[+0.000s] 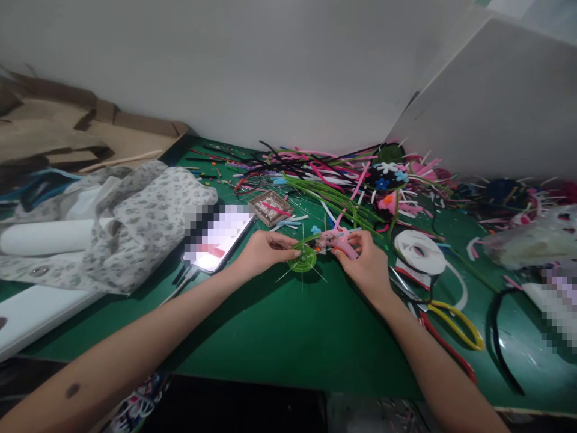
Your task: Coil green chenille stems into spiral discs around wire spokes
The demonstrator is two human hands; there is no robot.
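Pinching a flat, round, green coil [303, 260] with thin, pale spikes poking out, with the left hand [269, 249]. Gripping a pink plastic glue gun [345, 244] in the right hand [367, 264].

Green table [279, 343], pale grey wall [270, 72]

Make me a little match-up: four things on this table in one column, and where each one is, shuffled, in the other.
Things
1. Green coiled disc
2. Pink tool
3. Phone
4. White roll

Places
A. In the right hand
B. Beside the patterned cloth, screen lit
C. Near the yellow handles
D. At the fingertips of the left hand

Pairs: 1-D, 2-A, 3-B, 4-C
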